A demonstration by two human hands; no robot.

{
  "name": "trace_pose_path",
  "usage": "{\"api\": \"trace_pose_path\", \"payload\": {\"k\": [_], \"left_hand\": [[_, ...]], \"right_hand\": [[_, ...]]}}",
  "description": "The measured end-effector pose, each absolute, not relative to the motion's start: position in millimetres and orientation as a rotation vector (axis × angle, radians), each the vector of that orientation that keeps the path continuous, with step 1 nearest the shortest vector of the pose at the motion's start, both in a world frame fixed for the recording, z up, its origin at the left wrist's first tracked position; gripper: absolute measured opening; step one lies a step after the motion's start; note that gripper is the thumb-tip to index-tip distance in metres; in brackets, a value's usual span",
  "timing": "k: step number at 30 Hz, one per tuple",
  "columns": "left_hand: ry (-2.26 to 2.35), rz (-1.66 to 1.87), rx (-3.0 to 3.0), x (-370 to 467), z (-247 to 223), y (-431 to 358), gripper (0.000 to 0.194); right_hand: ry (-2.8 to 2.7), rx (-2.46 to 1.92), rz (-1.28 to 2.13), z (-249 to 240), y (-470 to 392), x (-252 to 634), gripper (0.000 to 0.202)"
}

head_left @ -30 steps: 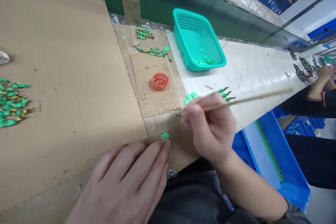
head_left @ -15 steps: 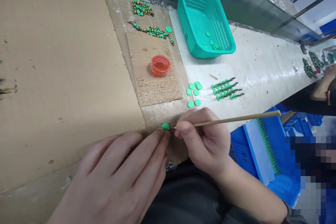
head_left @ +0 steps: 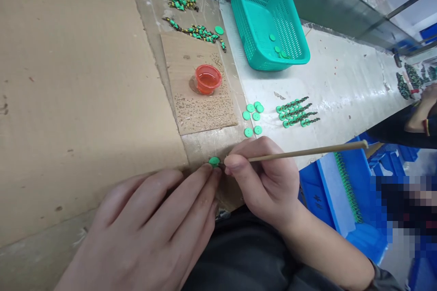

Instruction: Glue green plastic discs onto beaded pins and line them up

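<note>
My left hand (head_left: 150,232) lies flat on the cardboard, its fingertips pressing against a small green disc (head_left: 214,161) near the table's front edge. My right hand (head_left: 266,182) grips a thin wooden stick (head_left: 307,151) like a pen; the stick's tip meets the disc from the right. Several loose green discs (head_left: 253,116) lie just beyond my right hand. A small red cup (head_left: 208,78) of liquid stands on a speckled cardboard piece (head_left: 198,100).
A teal plastic basket (head_left: 269,18) with a few discs stands at the back. Rows of painted green pieces (head_left: 296,112) lie on the white surface, more (head_left: 194,31) at the back. Blue bins (head_left: 344,191) sit below right. Another person's arm (head_left: 419,118) is at far right.
My right hand brought the stick down from above the loose discs until its tip touched the disc my left fingers hold. The view shifted slightly; my left hand stayed put.
</note>
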State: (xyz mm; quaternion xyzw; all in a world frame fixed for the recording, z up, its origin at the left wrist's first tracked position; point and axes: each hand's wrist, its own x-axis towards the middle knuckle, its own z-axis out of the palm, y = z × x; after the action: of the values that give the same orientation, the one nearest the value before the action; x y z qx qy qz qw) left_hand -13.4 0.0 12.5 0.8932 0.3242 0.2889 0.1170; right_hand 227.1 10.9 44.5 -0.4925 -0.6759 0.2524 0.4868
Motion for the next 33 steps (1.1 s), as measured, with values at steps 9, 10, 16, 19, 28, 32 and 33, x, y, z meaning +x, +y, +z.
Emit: {"api": "trace_pose_path", "payload": {"k": [9, 10, 16, 19, 28, 32, 33], "left_hand": [[0.971, 0.778, 2.646, -11.9, 21.2, 1.3, 0.034], [0.966, 0.777, 2.655, -11.6, 21.7, 1.4, 0.033], [0.974, 0.802, 2.634, -12.0, 17.8, 0.4, 0.034], [0.980, 0.786, 2.648, -12.7, 18.6, -0.6, 0.033], [0.991, 0.788, 2.641, -12.0, 20.7, -0.2, 0.034], [0.982, 0.767, 2.666, -11.7, 22.8, 1.2, 0.034], [0.981, 0.758, 2.674, -11.7, 23.2, 1.5, 0.034]], "right_hand": [[-1.659, -1.233, 0.624, 46.7, 11.3, 228.7, 0.017], [-1.656, -1.233, 0.630, 46.4, 11.1, 229.0, 0.017], [-1.560, -1.204, 0.626, 41.4, 9.7, 229.1, 0.015], [-1.581, -1.215, 0.632, 41.9, 10.5, 228.3, 0.017], [-1.640, -1.237, 0.595, 46.3, 13.4, 228.1, 0.021], [-1.674, -1.225, 0.598, 47.1, 13.8, 228.5, 0.021], [-1.677, -1.222, 0.601, 47.1, 13.8, 228.6, 0.021]]}}
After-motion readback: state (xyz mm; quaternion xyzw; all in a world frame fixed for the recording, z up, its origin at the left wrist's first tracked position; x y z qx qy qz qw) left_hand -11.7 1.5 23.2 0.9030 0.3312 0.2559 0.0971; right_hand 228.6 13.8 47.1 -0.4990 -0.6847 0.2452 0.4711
